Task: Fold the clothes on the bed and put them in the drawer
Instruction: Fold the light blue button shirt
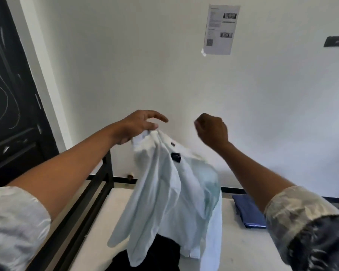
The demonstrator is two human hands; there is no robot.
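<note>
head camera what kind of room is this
Likely a bedroom, maybe a dorm: a black metal bed frame with a bare mattress, a white shirt held up over it, and a folded blue cloth.

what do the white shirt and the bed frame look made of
White shirt: thin woven fabric, probably cotton or a blend, matte; it hangs in soft folds and lets light through. Bed frame: likely painted metal, black, slightly satin; thin straight square bars.
</note>
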